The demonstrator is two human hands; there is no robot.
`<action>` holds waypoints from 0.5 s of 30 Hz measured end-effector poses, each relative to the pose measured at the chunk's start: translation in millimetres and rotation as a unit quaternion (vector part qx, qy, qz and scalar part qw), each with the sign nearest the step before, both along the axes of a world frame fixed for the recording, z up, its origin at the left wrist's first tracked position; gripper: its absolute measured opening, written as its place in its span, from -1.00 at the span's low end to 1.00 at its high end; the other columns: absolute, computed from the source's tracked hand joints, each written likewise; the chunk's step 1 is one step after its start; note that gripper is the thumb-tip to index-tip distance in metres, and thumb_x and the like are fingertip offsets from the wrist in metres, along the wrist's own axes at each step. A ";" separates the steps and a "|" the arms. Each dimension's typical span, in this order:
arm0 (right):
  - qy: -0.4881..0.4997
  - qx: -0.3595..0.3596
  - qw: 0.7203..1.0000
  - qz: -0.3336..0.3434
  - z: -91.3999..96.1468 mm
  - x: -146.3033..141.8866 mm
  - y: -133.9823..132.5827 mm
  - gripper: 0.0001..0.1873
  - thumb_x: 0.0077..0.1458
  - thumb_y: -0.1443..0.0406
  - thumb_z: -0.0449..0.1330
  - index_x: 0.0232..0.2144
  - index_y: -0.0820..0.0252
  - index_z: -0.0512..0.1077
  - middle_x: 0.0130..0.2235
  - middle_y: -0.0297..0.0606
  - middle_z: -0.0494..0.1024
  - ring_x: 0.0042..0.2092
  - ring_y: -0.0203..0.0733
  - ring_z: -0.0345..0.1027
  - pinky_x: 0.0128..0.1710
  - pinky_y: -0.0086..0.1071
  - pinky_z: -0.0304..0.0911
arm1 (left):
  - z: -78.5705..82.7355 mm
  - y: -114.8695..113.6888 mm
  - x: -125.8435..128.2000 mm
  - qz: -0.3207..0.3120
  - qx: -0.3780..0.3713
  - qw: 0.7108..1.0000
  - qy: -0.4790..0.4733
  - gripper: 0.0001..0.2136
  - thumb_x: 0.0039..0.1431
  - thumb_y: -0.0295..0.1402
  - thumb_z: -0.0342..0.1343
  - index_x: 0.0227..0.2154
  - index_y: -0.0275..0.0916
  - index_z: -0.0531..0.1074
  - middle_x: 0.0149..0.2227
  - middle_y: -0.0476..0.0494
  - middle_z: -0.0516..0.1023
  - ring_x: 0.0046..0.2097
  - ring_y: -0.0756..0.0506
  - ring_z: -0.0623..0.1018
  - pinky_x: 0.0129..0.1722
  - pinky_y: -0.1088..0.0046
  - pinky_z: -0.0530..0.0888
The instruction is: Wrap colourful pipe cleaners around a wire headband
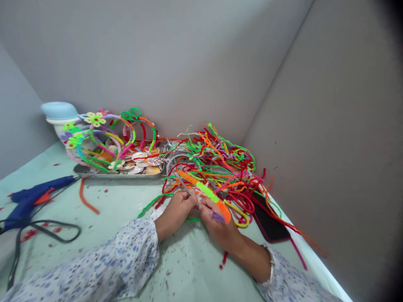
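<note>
Pinching a green-and-orange pipe cleaner (pixel 204 191) with left hand (pixel 175 213) and right hand (pixel 217 224) — heap of loose pipe cleaners (pixel 220 161) just beyond; blue glue gun (pixel 31 201) well left of heap, black phone (pixel 269 220) just right of it.

The left hand (pixel 175 213) and right hand (pixel 216 226) hid the middle of a thin metal tool (pixel 183 184) and part of a striped pipe cleaner (pixel 206 191), so the tool's end could not be seen. Tangled pipe cleaners (pixel 220 167) half covered a coil of wire (pixel 176 157) and a black phone (pixel 267 222). Headbands (pixel 103 138) screened the small discs (pixel 141 161) in a metal tray (pixel 119 175). A black cord (pixel 40 226) and both sleeves (pixel 122 260) ran out of frame.
</note>
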State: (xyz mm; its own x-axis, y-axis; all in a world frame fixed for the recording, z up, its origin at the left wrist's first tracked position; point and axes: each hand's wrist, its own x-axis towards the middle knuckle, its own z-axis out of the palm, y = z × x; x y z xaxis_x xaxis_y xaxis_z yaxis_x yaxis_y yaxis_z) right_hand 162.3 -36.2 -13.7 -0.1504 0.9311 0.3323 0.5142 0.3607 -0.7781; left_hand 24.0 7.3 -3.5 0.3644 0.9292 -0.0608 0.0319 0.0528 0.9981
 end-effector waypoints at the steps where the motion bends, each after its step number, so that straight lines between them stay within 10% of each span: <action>1: 0.002 0.004 1.000 0.002 -0.6 -0.2 0.0 -0.80 0.15 0.36 -0.04 -0.42 0.18 0.37 -0.45 -0.32 0.40 -0.38 -0.25 0.27 -0.41 -0.45 0.18 | 0.7 -0.2 0.0 0.000 0.002 1.000 -0.004 -0.81 -0.09 -0.40 -0.03 -0.74 -0.25 0.21 -0.73 0.09 0.17 -0.65 0.08 0.16 -0.64 0.55 0.09; 15: -0.001 0.050 0.999 0.016 -4.1 -0.9 0.7 -0.82 0.06 0.41 0.01 -0.39 0.16 0.41 -0.36 -0.27 0.47 -0.29 -0.20 0.32 -0.23 -0.35 0.24 | 8.9 -2.9 -0.2 0.011 0.033 0.999 -0.017 -0.82 -0.15 -0.44 -0.02 -0.76 -0.24 0.16 -0.73 0.09 0.15 -0.63 0.08 0.15 -0.62 0.55 0.09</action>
State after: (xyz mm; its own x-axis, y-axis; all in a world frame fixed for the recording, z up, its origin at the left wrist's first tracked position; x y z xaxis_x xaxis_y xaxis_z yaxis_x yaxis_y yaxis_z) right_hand 161.4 -35.5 -17.8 -0.1808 0.8884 0.4220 0.5031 0.4522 -0.7365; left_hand 23.8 4.4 5.5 0.3451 0.9385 0.0133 -0.0015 -0.0136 0.9999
